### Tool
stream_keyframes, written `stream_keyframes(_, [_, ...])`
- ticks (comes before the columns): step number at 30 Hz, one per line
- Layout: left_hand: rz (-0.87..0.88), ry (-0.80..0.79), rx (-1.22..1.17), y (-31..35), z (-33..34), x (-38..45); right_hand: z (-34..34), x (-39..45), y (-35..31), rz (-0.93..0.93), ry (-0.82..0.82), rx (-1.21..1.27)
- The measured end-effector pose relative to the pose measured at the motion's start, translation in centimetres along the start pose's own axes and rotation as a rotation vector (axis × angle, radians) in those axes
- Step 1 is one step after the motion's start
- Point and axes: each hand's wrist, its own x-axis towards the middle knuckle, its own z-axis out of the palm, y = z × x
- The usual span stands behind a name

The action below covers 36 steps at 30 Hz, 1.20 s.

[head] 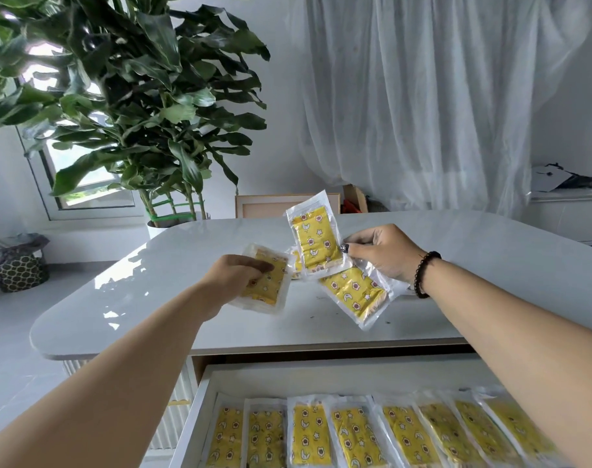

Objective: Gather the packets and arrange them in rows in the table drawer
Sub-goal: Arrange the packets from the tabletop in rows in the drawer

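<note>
Head view: over the white table (125,298), the left hand (235,270) grips 1 yellow packet (266,282) while the right hand (380,253) pinches 2 more packets (316,241); a row (372,434) already lines the open drawer (200,410). Squaring edges before stacking should keep rows tidy. No print is legible.

- Looks like a home, living or dining room probably
- Big leafy potted plant (125,96) by the window (85,184)
- Sheer white curtains (440,96), glossy white table (186,282) with pull-out drawer (200,417)
</note>
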Motion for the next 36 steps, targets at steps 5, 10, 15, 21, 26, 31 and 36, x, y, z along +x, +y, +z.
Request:
stream_keyframes(5, [0.018, -0.158, -0.102, 0.9, 1.4, -0.2, -0.4, -0.2, 0.5, 0.059, -0.144, 0.112])
stream_keyframes(10, [0.076, -0.142, -0.073, 1.6, 2.6, -0.2, 0.1, -0.3, 1.2, 0.088, -0.237, 0.05])
stream_keyframes(15, [0.056, -0.056, -0.119, 1.9, 2.3, 0.0, -0.8, -0.5, 1.3, 0.099, -0.127, 0.126])
stream_keyframes(21, [0.023, 0.092, -0.142, 0.7, 0.7, 0.5, -2.0, -0.5, 2.4, 0.127, 0.083, 0.443])
stream_keyframes(26, [-0.001, 0.134, -0.118, 0.0, -0.2, 0.7, -2.7, -0.3, 2.6, 0.148, 0.208, 0.563])
stream_keyframes(31, [0.006, 0.055, -0.04, 0.0, 0.0, 0.6, -1.1, -0.1, 1.1, 0.151, 0.172, 0.787])
stream_keyframes(36, [0.071, -0.07, 0.015, 0.7, 1.2, 0.4, 2.1, -0.1, -0.3, 0.156, 0.181, 0.527])
